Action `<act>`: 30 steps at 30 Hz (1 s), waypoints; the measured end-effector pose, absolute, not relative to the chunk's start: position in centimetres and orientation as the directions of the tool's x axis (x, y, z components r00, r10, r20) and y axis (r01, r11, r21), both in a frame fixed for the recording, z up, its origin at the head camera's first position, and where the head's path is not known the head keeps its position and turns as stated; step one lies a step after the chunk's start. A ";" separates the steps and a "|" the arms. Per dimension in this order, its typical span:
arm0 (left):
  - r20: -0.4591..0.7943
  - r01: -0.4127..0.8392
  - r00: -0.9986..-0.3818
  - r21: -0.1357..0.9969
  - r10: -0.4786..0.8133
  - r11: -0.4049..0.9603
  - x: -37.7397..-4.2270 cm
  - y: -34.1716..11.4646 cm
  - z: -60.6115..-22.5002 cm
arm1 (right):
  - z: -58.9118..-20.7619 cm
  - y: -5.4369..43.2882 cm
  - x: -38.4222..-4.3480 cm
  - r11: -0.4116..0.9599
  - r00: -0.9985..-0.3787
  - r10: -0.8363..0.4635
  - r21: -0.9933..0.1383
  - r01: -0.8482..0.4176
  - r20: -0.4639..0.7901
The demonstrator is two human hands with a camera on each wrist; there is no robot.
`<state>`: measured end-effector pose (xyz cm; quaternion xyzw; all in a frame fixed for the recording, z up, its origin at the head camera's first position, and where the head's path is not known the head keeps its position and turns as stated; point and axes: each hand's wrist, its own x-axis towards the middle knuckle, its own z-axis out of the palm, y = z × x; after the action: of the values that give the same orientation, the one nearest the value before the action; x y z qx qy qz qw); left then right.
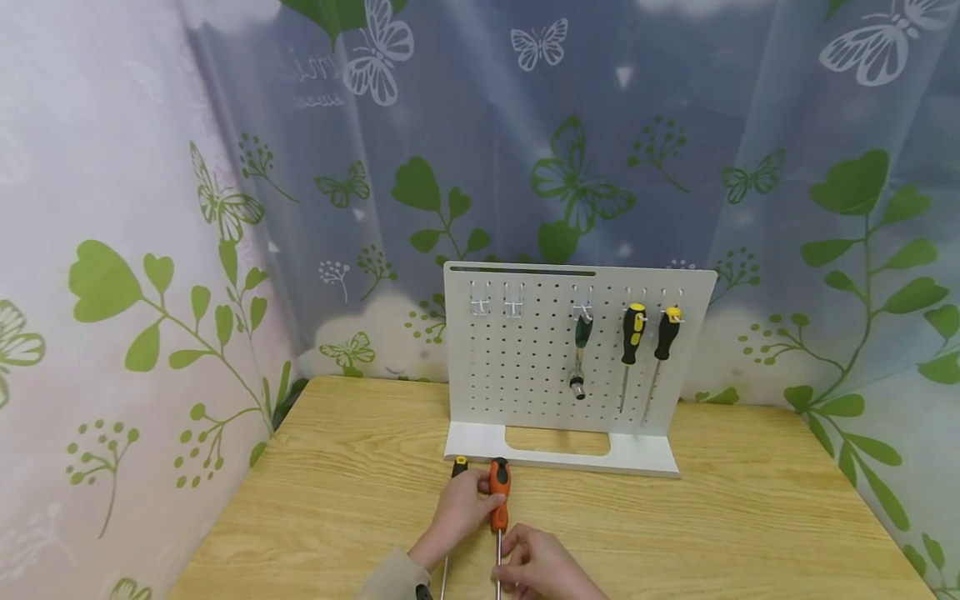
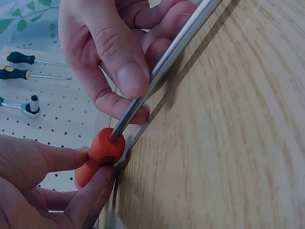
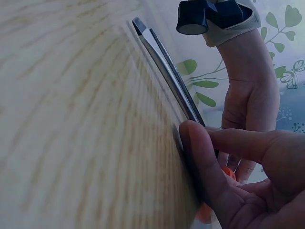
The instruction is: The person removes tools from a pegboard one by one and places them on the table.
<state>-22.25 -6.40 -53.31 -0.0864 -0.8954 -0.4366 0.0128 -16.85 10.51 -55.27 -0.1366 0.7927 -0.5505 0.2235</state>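
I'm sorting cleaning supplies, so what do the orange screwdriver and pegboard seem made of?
The orange screwdriver handle looks like satin plastic or rubber, smoothly molded; its shaft, likely polished steel, shows bright reflections. The pegboard seems painted metal, being thin and perforated, though plastic is possible.
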 end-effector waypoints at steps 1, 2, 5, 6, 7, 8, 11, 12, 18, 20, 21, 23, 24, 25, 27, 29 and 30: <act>0.099 0.166 -0.985 0.780 0.143 0.604 -22.2 -6.4 -53.3 | -55.3 10.5 -16.9 0.358 -0.861 -0.464 -0.933 0.033 -0.209; 0.102 0.170 -0.984 0.781 0.145 0.601 -22.2 -6.4 -53.3 | -55.2 10.5 -16.9 0.360 -0.860 -0.463 -0.932 0.037 -0.213; 0.102 0.168 -0.984 0.782 0.143 0.600 -22.2 -6.4 -53.3 | -55.1 10.6 -16.8 0.361 -0.860 -0.461 -0.931 0.046 -0.221; 0.103 0.169 -0.984 0.781 0.142 0.601 -22.2 -6.4 -53.4 | -55.1 10.6 -16.8 0.360 -0.860 -0.459 -0.932 0.050 -0.224; 0.103 0.168 -0.985 0.779 0.141 0.604 -22.2 -6.4 -53.4 | -55.1 10.6 -16.8 0.356 -0.858 -0.461 -0.933 0.055 -0.226; 0.103 0.167 -0.985 0.779 0.140 0.605 -22.2 -6.4 -53.4 | -55.0 10.6 -16.8 0.352 -0.858 -0.458 -0.934 0.064 -0.232; 0.097 0.161 -0.986 0.777 0.137 0.608 -22.2 -6.3 -53.3 | -55.0 10.7 -16.7 0.334 -0.858 -0.460 -0.940 0.073 -0.230; 0.098 0.161 -0.986 0.776 0.137 0.609 -22.1 -6.3 -53.3 | -55.0 10.8 -16.7 0.326 -0.856 -0.463 -0.942 0.075 -0.228; 0.114 0.178 -0.983 0.766 0.141 0.618 -22.0 -6.2 -53.5 | -55.1 11.9 -16.7 0.280 -0.853 -0.473 -0.956 0.091 -0.220; 0.121 0.184 -0.982 0.761 0.142 0.622 -21.9 -6.2 -53.5 | -55.1 12.4 -16.8 0.257 -0.856 -0.474 -0.962 0.090 -0.207; 0.128 0.189 -0.981 0.757 0.142 0.625 -21.9 -6.2 -53.5 | -55.1 12.6 -16.9 0.244 -0.858 -0.476 -0.966 0.083 -0.194; 0.126 0.185 -0.982 0.754 0.138 0.630 -21.9 -6.1 -53.5 | -55.1 13.0 -17.0 0.219 -0.860 -0.475 -0.972 0.088 -0.185; 0.127 0.184 -0.983 0.752 0.135 0.633 -21.9 -6.1 -53.5 | -55.2 13.2 -17.2 0.209 -0.862 -0.474 -0.974 0.086 -0.178; 0.133 0.188 -0.982 0.748 0.134 0.637 -21.8 -6.0 -53.5 | -55.2 13.4 -17.2 0.200 -0.864 -0.471 -0.976 0.089 -0.175; 0.133 0.186 -0.983 0.745 0.130 0.640 -21.8 -6.0 -53.5 | -55.3 13.7 -17.4 0.186 -0.869 -0.465 -0.978 0.090 -0.168; 0.127 0.180 -0.984 0.743 0.129 0.644 -21.8 -5.9 -53.5 | -55.3 13.9 -17.6 0.174 -0.874 -0.460 -0.981 0.084 -0.156; 0.127 0.181 -0.983 0.744 0.129 0.643 -21.8 -5.9 -53.5 | -55.2 14.1 -17.6 0.167 -0.876 -0.458 -0.983 0.081 -0.150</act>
<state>-21.80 -5.86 -53.47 -0.0855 -0.9058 -0.4137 0.0311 -17.62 14.06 -55.23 -0.1286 0.7338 -0.6322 0.2129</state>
